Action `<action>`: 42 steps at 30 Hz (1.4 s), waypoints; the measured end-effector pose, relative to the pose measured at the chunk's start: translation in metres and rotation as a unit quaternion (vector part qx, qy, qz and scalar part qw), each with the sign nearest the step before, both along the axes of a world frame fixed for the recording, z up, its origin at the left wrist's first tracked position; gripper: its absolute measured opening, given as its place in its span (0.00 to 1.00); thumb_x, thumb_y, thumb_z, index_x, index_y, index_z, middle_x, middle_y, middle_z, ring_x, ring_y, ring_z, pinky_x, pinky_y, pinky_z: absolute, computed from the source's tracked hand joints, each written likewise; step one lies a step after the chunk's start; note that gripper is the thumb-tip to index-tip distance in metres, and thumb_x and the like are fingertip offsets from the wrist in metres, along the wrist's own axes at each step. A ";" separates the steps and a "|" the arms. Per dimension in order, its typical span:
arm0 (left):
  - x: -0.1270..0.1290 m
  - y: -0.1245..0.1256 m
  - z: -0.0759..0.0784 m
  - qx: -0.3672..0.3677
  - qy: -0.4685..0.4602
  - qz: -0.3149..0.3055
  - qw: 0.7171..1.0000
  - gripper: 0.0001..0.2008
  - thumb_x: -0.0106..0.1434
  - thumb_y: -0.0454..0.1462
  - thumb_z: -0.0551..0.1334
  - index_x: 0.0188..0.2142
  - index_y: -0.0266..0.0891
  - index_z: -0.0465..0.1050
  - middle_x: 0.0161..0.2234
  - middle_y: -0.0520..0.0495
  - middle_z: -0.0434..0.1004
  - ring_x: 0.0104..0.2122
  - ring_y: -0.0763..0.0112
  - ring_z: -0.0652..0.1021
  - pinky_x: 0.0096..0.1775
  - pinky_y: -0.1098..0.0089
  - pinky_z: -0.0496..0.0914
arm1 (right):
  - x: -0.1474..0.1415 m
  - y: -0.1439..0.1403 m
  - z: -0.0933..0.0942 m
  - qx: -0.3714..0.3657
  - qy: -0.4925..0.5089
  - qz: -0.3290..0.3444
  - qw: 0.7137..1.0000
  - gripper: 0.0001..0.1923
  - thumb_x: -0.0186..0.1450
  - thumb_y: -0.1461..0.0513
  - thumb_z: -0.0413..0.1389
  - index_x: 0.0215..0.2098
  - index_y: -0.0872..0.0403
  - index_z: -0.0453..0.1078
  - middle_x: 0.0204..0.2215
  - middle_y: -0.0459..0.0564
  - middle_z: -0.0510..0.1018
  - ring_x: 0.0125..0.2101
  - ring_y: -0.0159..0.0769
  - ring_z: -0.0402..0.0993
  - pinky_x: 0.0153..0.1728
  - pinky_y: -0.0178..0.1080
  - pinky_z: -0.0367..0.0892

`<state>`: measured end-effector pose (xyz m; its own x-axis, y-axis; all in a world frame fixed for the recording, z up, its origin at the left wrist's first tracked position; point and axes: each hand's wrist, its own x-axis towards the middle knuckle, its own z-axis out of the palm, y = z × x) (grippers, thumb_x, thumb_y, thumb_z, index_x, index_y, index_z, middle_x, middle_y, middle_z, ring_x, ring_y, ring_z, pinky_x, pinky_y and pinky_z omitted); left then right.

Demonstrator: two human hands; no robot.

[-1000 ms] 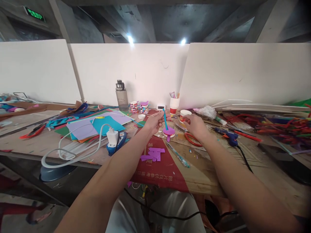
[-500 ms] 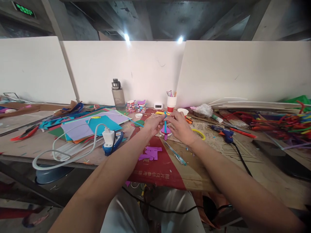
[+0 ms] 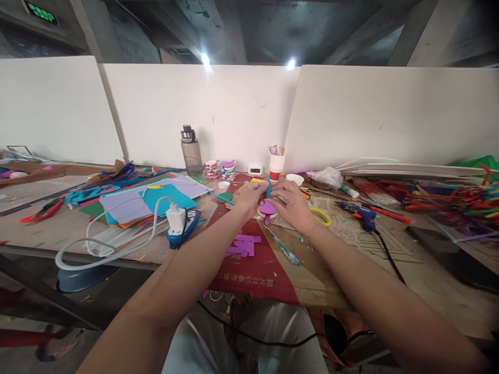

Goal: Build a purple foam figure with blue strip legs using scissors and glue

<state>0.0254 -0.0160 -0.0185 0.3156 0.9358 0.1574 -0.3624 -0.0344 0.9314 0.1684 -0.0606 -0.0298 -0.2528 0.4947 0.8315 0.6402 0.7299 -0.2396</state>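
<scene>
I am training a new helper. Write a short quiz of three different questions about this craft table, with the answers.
1. True or false: both hands touch the blue stick.
2. Which lies nearest the purple cut-outs? A) bottle B) teal pen C) glue gun
3. Fill in: the white charger lies on a ____ tool.

Key
1. True: the left hand and right hand meet at the blue stick above the purple disc.
2. B: the teal pen is beside the purple cut-outs; the bottle and glue gun lie farther.
3. Blue: white charger, blue tool.
</scene>
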 end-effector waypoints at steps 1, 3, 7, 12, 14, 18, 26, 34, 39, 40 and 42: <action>0.000 -0.002 0.000 0.021 0.010 0.006 1.000 0.14 0.54 0.43 0.70 0.24 0.35 0.72 0.16 0.55 0.64 0.15 0.83 0.61 0.17 0.78 0.53 | 0.000 0.000 0.000 -0.012 0.033 -0.002 0.999 0.07 0.65 0.58 0.56 0.31 0.51 0.73 0.35 0.52 0.74 0.42 0.43 0.69 0.45 0.47 0.66; 0.001 -0.004 -0.002 0.059 0.032 0.016 0.998 0.15 0.55 0.45 0.69 0.24 0.35 0.72 0.16 0.56 0.62 0.15 0.83 0.60 0.17 0.77 0.55 | 0.000 0.000 0.002 -0.045 0.085 -0.012 0.995 0.08 0.64 0.58 0.56 0.30 0.52 0.72 0.32 0.51 0.73 0.37 0.41 0.69 0.41 0.44 0.67; 0.003 -0.006 -0.004 0.111 0.066 0.024 0.991 0.16 0.56 0.47 0.67 0.24 0.36 0.72 0.16 0.57 0.61 0.15 0.82 0.62 0.18 0.76 0.57 | 0.000 -0.002 0.006 -0.106 0.130 -0.040 0.985 0.09 0.63 0.57 0.56 0.27 0.52 0.70 0.29 0.49 0.72 0.32 0.38 0.68 0.37 0.41 0.66; 0.004 -0.005 -0.006 0.117 0.085 0.004 0.990 0.17 0.57 0.48 0.66 0.24 0.35 0.73 0.18 0.55 0.66 0.16 0.82 0.64 0.18 0.76 0.59 | 0.000 -0.002 0.006 -0.109 0.139 -0.054 0.983 0.09 0.62 0.58 0.56 0.27 0.53 0.71 0.28 0.50 0.74 0.32 0.38 0.69 0.38 0.41 0.65; 0.005 -0.005 -0.006 0.105 0.072 0.001 0.992 0.17 0.56 0.48 0.67 0.25 0.34 0.73 0.19 0.54 0.67 0.17 0.81 0.65 0.18 0.77 0.60 | 0.000 -0.002 0.006 -0.110 0.139 -0.064 0.982 0.09 0.62 0.57 0.56 0.27 0.54 0.72 0.29 0.51 0.75 0.32 0.39 0.69 0.38 0.42 0.64; 0.006 -0.006 -0.006 0.078 0.051 -0.014 0.996 0.17 0.54 0.48 0.69 0.27 0.34 0.74 0.23 0.53 0.71 0.19 0.81 0.68 0.20 0.78 0.64 | 0.000 -0.001 0.006 -0.123 0.135 -0.082 0.980 0.09 0.62 0.58 0.56 0.27 0.53 0.73 0.29 0.50 0.76 0.31 0.38 0.69 0.38 0.41 0.64; 0.006 -0.008 -0.004 0.059 0.045 -0.032 0.997 0.17 0.55 0.47 0.69 0.30 0.33 0.74 0.22 0.54 0.71 0.17 0.84 0.67 0.21 0.79 0.66 | 0.000 0.000 0.004 -0.129 0.148 -0.081 0.977 0.08 0.62 0.59 0.57 0.28 0.54 0.73 0.30 0.50 0.76 0.32 0.38 0.70 0.39 0.42 0.65; 0.006 -0.007 -0.006 0.049 0.034 -0.043 0.997 0.19 0.51 0.48 0.71 0.30 0.32 0.75 0.23 0.52 0.73 0.21 0.80 0.72 0.21 0.79 0.68 | 0.000 0.001 0.005 -0.146 0.146 -0.087 0.975 0.07 0.61 0.60 0.56 0.28 0.54 0.73 0.30 0.50 0.77 0.32 0.38 0.70 0.38 0.42 0.65; 0.006 -0.004 -0.007 0.075 0.048 -0.068 0.994 0.22 0.51 0.50 0.70 0.34 0.32 0.76 0.29 0.48 0.78 0.25 0.77 0.76 0.24 0.78 0.70 | 0.000 -0.001 0.008 -0.156 0.154 -0.110 0.969 0.07 0.60 0.61 0.57 0.27 0.55 0.74 0.29 0.50 0.78 0.30 0.36 0.70 0.35 0.40 0.64; 0.006 -0.004 -0.007 0.082 0.053 -0.071 0.993 0.21 0.52 0.49 0.70 0.35 0.32 0.77 0.31 0.46 0.79 0.26 0.76 0.77 0.25 0.77 0.71 | 0.001 -0.002 0.008 -0.156 0.155 -0.111 0.969 0.07 0.60 0.61 0.57 0.26 0.54 0.74 0.28 0.49 0.78 0.29 0.36 0.70 0.35 0.39 0.64; 0.005 -0.003 -0.006 0.094 0.063 -0.073 0.991 0.22 0.51 0.48 0.71 0.37 0.32 0.77 0.35 0.44 0.80 0.28 0.74 0.78 0.26 0.76 0.72 | 0.001 -0.001 0.008 -0.157 0.160 -0.109 0.968 0.08 0.60 0.61 0.56 0.25 0.54 0.73 0.28 0.49 0.78 0.29 0.36 0.70 0.35 0.39 0.64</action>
<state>0.0304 -0.0192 -0.0247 0.4735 0.8367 0.2751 -0.2579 -0.1670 0.9516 0.1696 -0.0621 -0.0217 0.1320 0.7479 0.6505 0.6270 0.4453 -0.6392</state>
